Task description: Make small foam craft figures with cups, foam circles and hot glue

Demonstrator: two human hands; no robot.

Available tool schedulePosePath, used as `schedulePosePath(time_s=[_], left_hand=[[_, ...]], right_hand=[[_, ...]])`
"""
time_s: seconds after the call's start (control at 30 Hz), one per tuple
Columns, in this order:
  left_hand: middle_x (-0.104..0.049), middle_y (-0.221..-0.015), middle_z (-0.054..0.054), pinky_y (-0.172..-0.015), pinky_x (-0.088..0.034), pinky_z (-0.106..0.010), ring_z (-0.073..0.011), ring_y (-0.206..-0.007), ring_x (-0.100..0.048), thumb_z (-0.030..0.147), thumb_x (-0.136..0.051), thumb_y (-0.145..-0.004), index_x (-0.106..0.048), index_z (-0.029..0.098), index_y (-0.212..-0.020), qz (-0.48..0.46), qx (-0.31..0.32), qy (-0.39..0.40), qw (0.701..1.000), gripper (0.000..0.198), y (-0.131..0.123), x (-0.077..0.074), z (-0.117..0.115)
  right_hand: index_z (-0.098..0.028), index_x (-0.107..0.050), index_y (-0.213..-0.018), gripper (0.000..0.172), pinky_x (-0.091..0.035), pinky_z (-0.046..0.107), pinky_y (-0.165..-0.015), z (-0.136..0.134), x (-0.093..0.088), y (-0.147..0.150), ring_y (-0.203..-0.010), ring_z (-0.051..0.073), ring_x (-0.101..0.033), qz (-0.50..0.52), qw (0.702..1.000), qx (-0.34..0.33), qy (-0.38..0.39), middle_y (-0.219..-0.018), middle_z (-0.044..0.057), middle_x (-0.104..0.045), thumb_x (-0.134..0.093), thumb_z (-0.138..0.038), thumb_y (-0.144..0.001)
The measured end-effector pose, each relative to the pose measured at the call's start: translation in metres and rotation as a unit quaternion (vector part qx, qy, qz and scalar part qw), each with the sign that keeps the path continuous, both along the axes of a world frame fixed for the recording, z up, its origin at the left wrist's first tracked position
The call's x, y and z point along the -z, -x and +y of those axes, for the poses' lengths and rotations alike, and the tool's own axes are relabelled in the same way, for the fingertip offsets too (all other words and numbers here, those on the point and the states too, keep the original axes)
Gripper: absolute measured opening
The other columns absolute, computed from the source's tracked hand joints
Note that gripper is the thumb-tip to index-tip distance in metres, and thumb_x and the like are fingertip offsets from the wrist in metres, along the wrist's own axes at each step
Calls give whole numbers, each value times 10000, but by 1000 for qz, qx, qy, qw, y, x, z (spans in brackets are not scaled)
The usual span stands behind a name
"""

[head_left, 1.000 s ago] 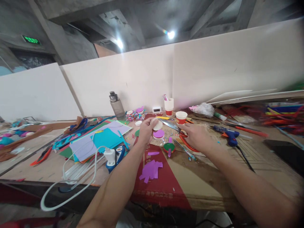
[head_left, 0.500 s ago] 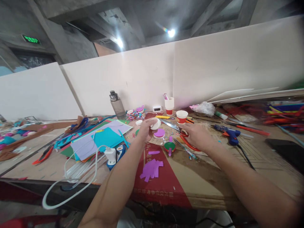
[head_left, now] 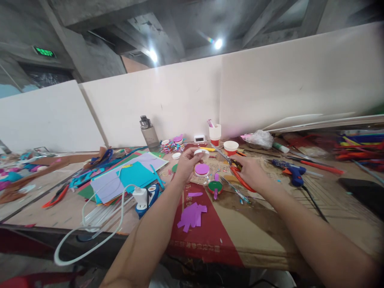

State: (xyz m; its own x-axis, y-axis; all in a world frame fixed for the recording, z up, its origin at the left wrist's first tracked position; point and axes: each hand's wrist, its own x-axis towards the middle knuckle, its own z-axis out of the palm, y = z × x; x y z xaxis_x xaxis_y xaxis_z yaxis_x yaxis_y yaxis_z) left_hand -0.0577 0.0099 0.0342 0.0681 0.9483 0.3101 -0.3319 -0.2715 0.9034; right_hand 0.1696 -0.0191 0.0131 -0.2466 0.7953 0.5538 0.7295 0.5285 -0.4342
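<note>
My left hand (head_left: pixel 187 162) pinches a small white round disc (head_left: pixel 201 153) by its edge, tilted above the cardboard. In my right hand (head_left: pixel 246 170) is a pair of scissors (head_left: pixel 223 154) with orange-red handles, its blades pointing up and left, apart from the disc. Just below the disc lies a white round piece topped with a purple circle (head_left: pixel 202 169). Closer to me sits a green round piece (head_left: pixel 215 186) with a purple strip across it. Cut purple paper strips (head_left: pixel 192 216) lie in a pile on the red part of the cardboard.
To the left are stacked coloured paper sheets (head_left: pixel 135 178), a power strip (head_left: pixel 152 198) and a white cable (head_left: pixel 64 262). Behind stand a bottle (head_left: pixel 149 134) and a paper cup (head_left: pixel 231 147). A blue glue gun (head_left: pixel 295 173) and a dark phone-like slab (head_left: pixel 363 196) are on the right.
The white disc in my left hand has turned from facing me to nearly edge-on. The scissors have shifted slightly right, away from it. The whole view has moved a little.
</note>
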Motion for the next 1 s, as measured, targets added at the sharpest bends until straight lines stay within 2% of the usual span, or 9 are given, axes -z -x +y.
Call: schedulePosePath(time_s=[0.1,0.2,0.37,0.53,0.7,0.87,1.0], left_hand=[[-687,-734,-10,-563,-470,-213,-113,-653,-600,372,-903,-505,-645,150,-777,-7,8,15,1000,436,1,1,1],[-688,-742,-19,-515,-469,-204,-115,-631,-604,347,-885,-541,-647,142,-790,-20,2,66,998,401,0,2,2],[-697,-771,-52,-505,-497,-207,-122,-641,-615,209,-751,-695,-646,123,-833,-73,-27,173,982,194,-2,4,5],[-702,-791,-35,-558,-528,-209,-121,-685,-635,78,-657,-691,-615,140,-825,-123,-22,201,972,153,-5,3,5],[-704,-830,-29,-595,-534,-207,-108,-709,-633,59,-695,-663,-649,142,-838,-82,5,179,980,199,-5,4,2],[-711,-841,-36,-559,-498,-200,-86,-639,-606,141,-793,-643,-678,141,-867,-37,-13,184,982,252,-6,6,2],[-722,-837,-58,-464,-396,-168,-92,-617,-618,189,-823,-636,-657,136,-839,-21,-20,193,981,267,-9,8,2]], right_hand=[[-200,-711,-1149,355,-506,295,-785,-1,-1,1,-890,224,-698,-24,1000,11,8,-1015,82,-764,-546,-170,-836],[-204,-712,-1134,324,-492,307,-748,1,-2,1,-884,248,-699,-80,994,51,48,-997,99,-763,-536,-220,-863],[-194,-713,-1122,316,-478,344,-710,9,3,-4,-865,292,-697,-186,961,131,157,-960,148,-750,-547,-276,-865],[-173,-715,-1085,323,-486,380,-714,11,6,-9,-909,327,-693,-223,934,159,228,-1015,190,-729,-521,-325,-876],[-179,-685,-1105,340,-499,402,-722,11,6,-12,-933,339,-688,-242,924,183,233,-1045,192,-717,-496,-366,-893],[-165,-681,-1127,314,-505,406,-785,16,15,-19,-970,326,-682,-274,923,157,220,-1051,195,-720,-578,-245,-841],[-133,-717,-1065,275,-494,454,-868,19,14,-21,-992,342,-663,-220,950,142,168,-1036,221,-711,-596,-253,-849]])
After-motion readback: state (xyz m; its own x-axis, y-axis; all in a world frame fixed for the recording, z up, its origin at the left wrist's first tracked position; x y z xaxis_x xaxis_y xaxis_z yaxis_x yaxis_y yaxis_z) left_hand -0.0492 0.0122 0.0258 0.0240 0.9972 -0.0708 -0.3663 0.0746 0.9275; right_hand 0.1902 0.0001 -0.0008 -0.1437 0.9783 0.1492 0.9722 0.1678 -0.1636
